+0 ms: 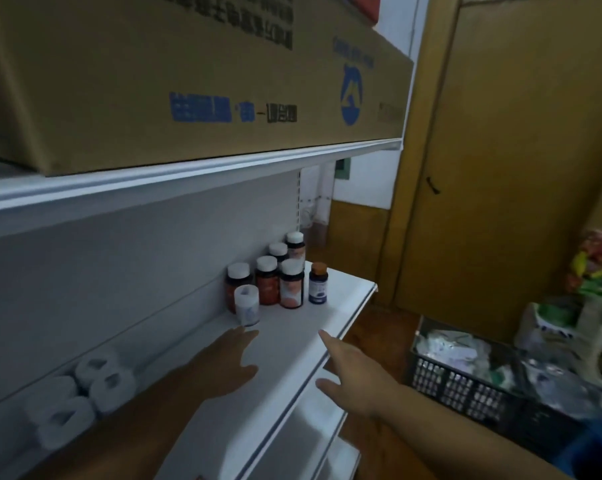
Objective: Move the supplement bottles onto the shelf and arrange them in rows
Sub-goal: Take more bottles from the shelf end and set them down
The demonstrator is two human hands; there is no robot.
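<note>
Both hands were empty, with fingers straight and spread. The left hand [232, 358] hovered low over the white shelf [330, 306], its fingertips just short of a small white bottle [247, 305] at its 12 o'clock. The right hand [350, 367] reached over the shelf's front edge, forefinger pointing toward 11 o'clock. Five dark bottles [280, 271] with white caps stood upright in rows behind the white one, and a blue bottle [318, 283] with an orange cap stood at their 3 o'clock. A black crate [466, 382] sat on the floor at the right hand's 3 o'clock. White rolls [85, 393] lay at the left hand's 8 o'clock.
</note>
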